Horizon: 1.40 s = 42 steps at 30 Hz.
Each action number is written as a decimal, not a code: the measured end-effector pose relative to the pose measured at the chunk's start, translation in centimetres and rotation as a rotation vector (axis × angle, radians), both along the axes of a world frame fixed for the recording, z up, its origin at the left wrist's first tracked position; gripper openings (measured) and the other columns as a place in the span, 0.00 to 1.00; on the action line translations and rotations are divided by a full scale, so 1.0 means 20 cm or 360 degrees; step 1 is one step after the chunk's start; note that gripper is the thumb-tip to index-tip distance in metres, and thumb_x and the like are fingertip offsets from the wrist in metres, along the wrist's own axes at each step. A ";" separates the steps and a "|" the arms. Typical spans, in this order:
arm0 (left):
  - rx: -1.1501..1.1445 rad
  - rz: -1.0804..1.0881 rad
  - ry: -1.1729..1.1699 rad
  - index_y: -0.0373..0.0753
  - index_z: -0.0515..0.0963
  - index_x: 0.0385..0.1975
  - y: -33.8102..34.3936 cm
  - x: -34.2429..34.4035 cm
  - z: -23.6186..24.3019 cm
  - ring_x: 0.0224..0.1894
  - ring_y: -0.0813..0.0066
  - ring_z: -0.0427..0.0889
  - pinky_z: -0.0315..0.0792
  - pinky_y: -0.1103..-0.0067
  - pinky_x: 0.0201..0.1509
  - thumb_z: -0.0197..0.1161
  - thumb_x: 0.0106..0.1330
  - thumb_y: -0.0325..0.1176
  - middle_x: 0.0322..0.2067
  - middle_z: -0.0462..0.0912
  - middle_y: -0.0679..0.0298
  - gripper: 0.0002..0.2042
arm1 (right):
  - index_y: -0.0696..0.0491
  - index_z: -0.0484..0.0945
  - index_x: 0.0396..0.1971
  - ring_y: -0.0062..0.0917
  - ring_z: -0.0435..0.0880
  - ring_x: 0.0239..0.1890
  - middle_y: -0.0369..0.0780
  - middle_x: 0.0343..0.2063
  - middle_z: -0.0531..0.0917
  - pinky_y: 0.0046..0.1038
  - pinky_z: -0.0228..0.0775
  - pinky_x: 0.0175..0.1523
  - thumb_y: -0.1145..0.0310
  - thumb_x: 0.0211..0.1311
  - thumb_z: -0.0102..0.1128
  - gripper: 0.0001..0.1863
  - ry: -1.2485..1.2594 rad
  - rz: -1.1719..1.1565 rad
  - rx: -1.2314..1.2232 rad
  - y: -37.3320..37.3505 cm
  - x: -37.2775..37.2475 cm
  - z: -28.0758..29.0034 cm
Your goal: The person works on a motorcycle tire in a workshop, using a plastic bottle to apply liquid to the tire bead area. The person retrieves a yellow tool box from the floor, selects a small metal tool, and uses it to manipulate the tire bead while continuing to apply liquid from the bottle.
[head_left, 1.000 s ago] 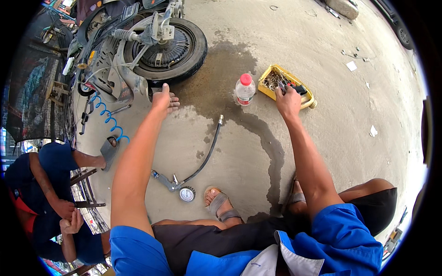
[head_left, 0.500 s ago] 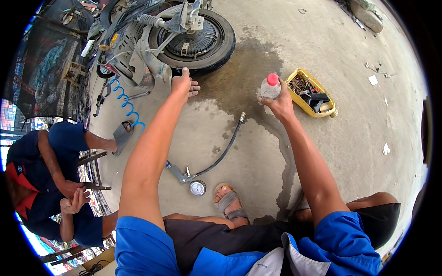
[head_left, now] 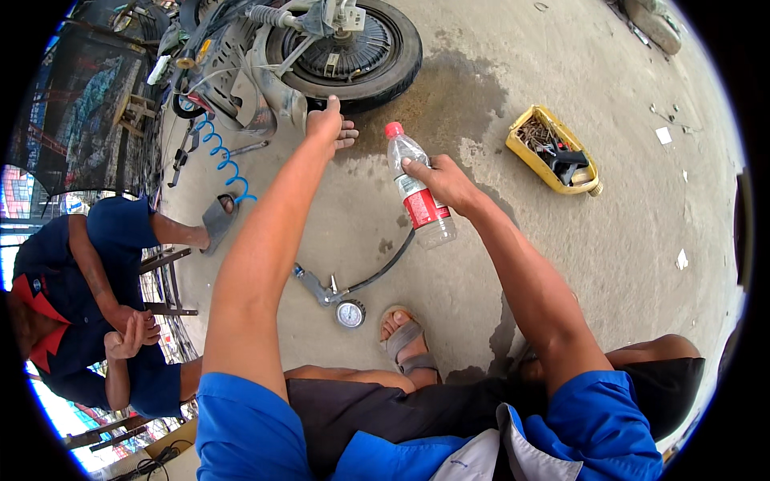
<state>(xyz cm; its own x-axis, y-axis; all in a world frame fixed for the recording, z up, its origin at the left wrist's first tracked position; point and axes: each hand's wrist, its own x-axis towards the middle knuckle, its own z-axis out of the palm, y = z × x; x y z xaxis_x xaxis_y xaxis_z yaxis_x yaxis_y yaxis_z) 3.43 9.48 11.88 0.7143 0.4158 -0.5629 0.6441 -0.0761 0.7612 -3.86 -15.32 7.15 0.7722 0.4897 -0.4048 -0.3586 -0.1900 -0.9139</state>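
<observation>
Bottle [head_left: 426,207] tilted and drawn leftward, gripped in right hand [head_left: 449,186], left hand [head_left: 327,130] open near wheel [head_left: 353,58]

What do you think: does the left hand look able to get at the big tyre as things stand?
Probably yes: the left hand is open and holds nothing, close beside the big tyre, and I see nothing blocking the way. Whether they already touch, I cannot tell.

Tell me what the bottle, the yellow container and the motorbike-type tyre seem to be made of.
Bottle: probably thin, glossy clear plastic; the ground shows through its base.
Yellow container: likely moulded plastic, its colour even and its corners rounded; the finish is hard to judge.
Tyre: almost certainly rubber, dark and mostly dull.
</observation>
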 end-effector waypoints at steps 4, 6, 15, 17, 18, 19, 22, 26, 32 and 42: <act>-0.0031 -0.0001 -0.0016 0.26 0.63 0.55 0.01 -0.02 0.01 0.39 0.59 0.82 0.78 0.66 0.42 0.44 0.71 0.57 0.43 0.77 0.51 0.33 | 0.67 0.79 0.25 0.31 0.81 0.23 0.48 0.21 0.81 0.36 0.71 0.32 0.46 0.57 0.59 0.31 0.0019 0.0014 -0.0055 0.11 -0.02 0.01; -0.0044 -0.0010 -0.0021 0.26 0.62 0.56 0.02 -0.02 0.00 0.39 0.58 0.82 0.78 0.65 0.43 0.45 0.71 0.56 0.43 0.76 0.51 0.33 | 0.68 0.80 0.26 0.33 0.82 0.23 0.49 0.22 0.82 0.37 0.71 0.32 0.47 0.56 0.59 0.31 -0.0008 -0.0013 -0.0105 0.13 -0.02 0.01; -0.0072 -0.0042 -0.0028 0.25 0.61 0.57 0.02 -0.03 -0.01 0.40 0.58 0.81 0.78 0.65 0.44 0.44 0.71 0.57 0.44 0.76 0.51 0.34 | 0.69 0.80 0.27 0.36 0.83 0.25 0.51 0.23 0.82 0.38 0.72 0.34 0.47 0.55 0.61 0.31 0.0020 -0.0017 -0.0095 0.15 -0.02 0.01; -0.0073 -0.0043 -0.0027 0.25 0.61 0.57 0.03 -0.03 -0.02 0.40 0.58 0.81 0.78 0.65 0.44 0.44 0.71 0.57 0.44 0.76 0.51 0.34 | 0.69 0.80 0.27 0.36 0.83 0.26 0.52 0.23 0.82 0.39 0.72 0.34 0.46 0.54 0.62 0.32 -0.0011 0.0015 -0.0120 0.15 -0.02 0.01; -0.0068 -0.0048 -0.0026 0.25 0.61 0.57 0.02 -0.03 -0.01 0.40 0.58 0.81 0.78 0.65 0.45 0.44 0.71 0.57 0.44 0.76 0.51 0.34 | 0.69 0.80 0.27 0.36 0.83 0.26 0.52 0.23 0.82 0.39 0.72 0.35 0.46 0.53 0.62 0.32 -0.0021 0.0028 -0.0123 0.15 -0.02 0.00; -0.0063 -0.0054 -0.0025 0.25 0.61 0.57 0.01 -0.03 -0.01 0.40 0.58 0.81 0.78 0.65 0.45 0.44 0.71 0.56 0.44 0.76 0.51 0.34 | 0.69 0.80 0.27 0.37 0.83 0.26 0.52 0.23 0.82 0.39 0.72 0.35 0.45 0.53 0.62 0.33 -0.0031 0.0041 -0.0125 0.15 -0.02 -0.01; -0.0058 -0.0027 -0.0047 0.25 0.63 0.53 0.01 -0.02 -0.02 0.35 0.60 0.82 0.78 0.66 0.39 0.46 0.71 0.55 0.40 0.77 0.52 0.31 | 0.68 0.80 0.26 0.38 0.83 0.27 0.53 0.24 0.82 0.40 0.72 0.37 0.43 0.52 0.61 0.34 -0.0066 -0.0010 -0.0167 0.17 -0.02 -0.07; -0.0066 -0.0003 -0.0046 0.26 0.64 0.51 0.02 -0.02 -0.03 0.33 0.60 0.82 0.79 0.67 0.36 0.46 0.71 0.54 0.39 0.77 0.52 0.30 | 0.68 0.80 0.26 0.38 0.83 0.27 0.53 0.24 0.82 0.40 0.72 0.37 0.43 0.52 0.61 0.34 -0.0072 0.0010 -0.0159 0.18 -0.02 -0.08; -0.0070 0.0006 -0.0032 0.26 0.64 0.51 -0.01 -0.02 -0.02 0.34 0.61 0.82 0.79 0.67 0.37 0.45 0.72 0.53 0.40 0.77 0.52 0.29 | 0.68 0.80 0.26 0.38 0.83 0.27 0.53 0.23 0.82 0.40 0.72 0.37 0.43 0.52 0.61 0.34 -0.0025 0.0020 -0.0151 0.16 -0.03 -0.02; -0.0054 0.0009 -0.0038 0.26 0.64 0.50 -0.01 -0.01 -0.02 0.30 0.62 0.82 0.79 0.68 0.34 0.46 0.71 0.53 0.38 0.77 0.53 0.29 | 0.67 0.80 0.23 0.35 0.82 0.24 0.51 0.22 0.82 0.39 0.71 0.33 0.44 0.52 0.62 0.33 0.0052 0.0000 -0.0103 0.15 -0.04 0.01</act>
<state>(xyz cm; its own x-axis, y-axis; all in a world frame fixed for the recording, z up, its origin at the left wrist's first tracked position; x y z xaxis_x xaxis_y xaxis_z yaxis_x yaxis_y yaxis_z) 3.16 9.34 11.49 0.7255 0.4007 -0.5595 0.6260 -0.0464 0.7785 -4.73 -12.40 7.28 0.7579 0.4616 -0.4610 -0.3883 -0.2486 -0.8874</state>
